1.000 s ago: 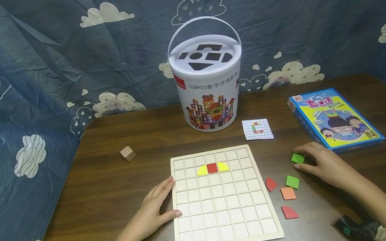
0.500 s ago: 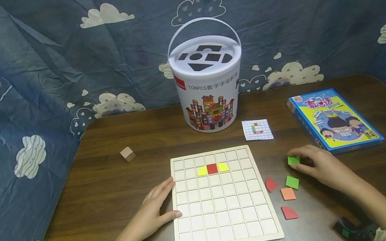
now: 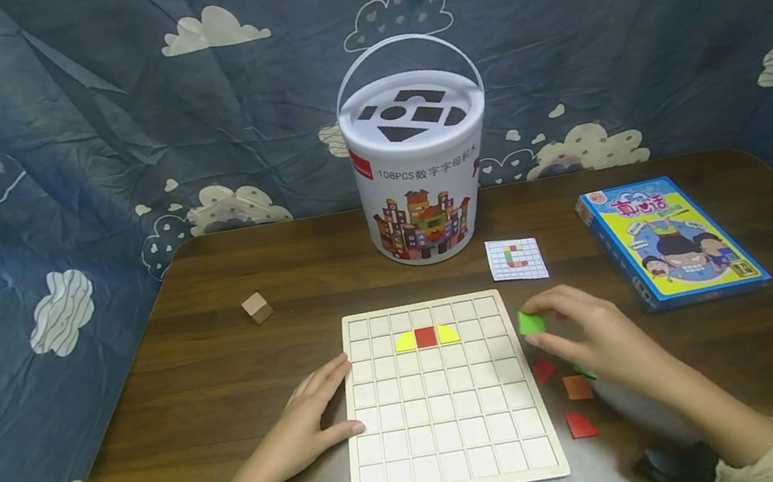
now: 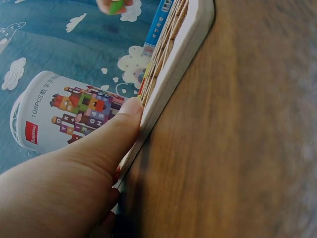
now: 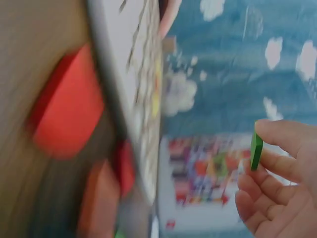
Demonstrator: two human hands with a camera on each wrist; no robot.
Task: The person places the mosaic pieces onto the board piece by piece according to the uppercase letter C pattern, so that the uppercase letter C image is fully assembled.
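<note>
My right hand (image 3: 599, 334) pinches a green square tile (image 3: 531, 322) between thumb and fingertips, raised just off the board's upper right edge. In the right wrist view the green tile (image 5: 256, 151) is seen nearly edge-on. The pale wooden grid board (image 3: 455, 436) lies flat, with a red square (image 3: 425, 338) between two yellow quarter-round tiles (image 3: 406, 342) in its second row. At the board's left edge rests my left hand (image 3: 305, 422), fingers extended. The left wrist view shows that thumb (image 4: 130, 108) touching the rim. Under the right hand, a second green tile (image 3: 584, 371) is partly hidden.
Right of the board lie two red quarter-round tiles (image 3: 580, 424) and an orange square (image 3: 577, 387). A pattern card (image 3: 516, 259) lies behind it, near a white block bucket (image 3: 422, 176). A blue-and-yellow box (image 3: 675, 242) stands right, a small wooden cube (image 3: 256, 307) left.
The right hand has lifted the green tile off the table and carried it left toward the board. My left hand and the tiles on the board have stayed put.
</note>
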